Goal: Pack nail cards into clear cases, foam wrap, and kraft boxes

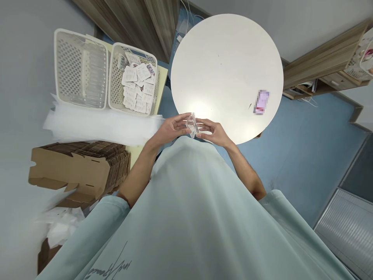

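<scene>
A small clear plastic case (192, 125) is held up between both hands, over the near edge of the round white table (227, 58). Its exact shape is hard to make out because it is see-through. My left hand (174, 127) is closed on the left side of the case, thumb below and fingers above. On the opposite side, my right hand (214, 132) grips the case between thumb and fingers. The hands are close together, just beyond the front of my light green shirt (198, 194).
A blurred purple object (261, 102) lies on the table's right part. At left stand a white basket (67, 35) of clear plastic pieces and another basket (132, 47) of printed cards. White sheets (99, 126) and folded cardboard boxes (75, 167) lie nearer. A wooden shelf (323, 54) stands right.
</scene>
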Demonstrator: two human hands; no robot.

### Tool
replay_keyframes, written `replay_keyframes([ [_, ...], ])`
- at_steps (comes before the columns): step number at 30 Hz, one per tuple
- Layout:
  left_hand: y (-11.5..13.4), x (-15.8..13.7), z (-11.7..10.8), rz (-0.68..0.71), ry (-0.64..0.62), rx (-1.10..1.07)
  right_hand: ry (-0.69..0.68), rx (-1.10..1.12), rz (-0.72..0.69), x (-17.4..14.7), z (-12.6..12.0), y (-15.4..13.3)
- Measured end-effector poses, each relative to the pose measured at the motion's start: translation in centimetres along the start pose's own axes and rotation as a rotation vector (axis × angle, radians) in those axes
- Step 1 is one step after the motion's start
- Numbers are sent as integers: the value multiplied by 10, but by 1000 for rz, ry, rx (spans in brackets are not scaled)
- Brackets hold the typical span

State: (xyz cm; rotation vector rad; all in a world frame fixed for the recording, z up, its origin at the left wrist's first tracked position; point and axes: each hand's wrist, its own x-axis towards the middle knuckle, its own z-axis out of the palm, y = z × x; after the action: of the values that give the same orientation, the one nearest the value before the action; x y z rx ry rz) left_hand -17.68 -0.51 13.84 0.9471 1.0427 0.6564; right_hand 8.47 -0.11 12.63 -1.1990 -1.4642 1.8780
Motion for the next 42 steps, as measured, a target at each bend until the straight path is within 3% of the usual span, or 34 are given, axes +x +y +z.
replay_keyframes([
  [7, 3, -8, -14, -26, -56, -104, 3, 123, 19, 4, -8, -8],
  [16, -2, -15, -17, -56, -14, -155, 283, 96, -25, 39, -1, 8],
  [27, -29, -6, -19, -104, 223, -100, 134, 15, 10, 72, 11, 40],
  [30, -35, -11, -23, -142, 331, -135, 192, -108, 64, 83, 2, 53],
  [34, -45, -21, -31, -175, 493, -207, 232, -444, 179, 104, -14, 83],
  [42, -52, -47, -37, -196, 617, -325, 39, -991, 389, 141, 4, 128],
])
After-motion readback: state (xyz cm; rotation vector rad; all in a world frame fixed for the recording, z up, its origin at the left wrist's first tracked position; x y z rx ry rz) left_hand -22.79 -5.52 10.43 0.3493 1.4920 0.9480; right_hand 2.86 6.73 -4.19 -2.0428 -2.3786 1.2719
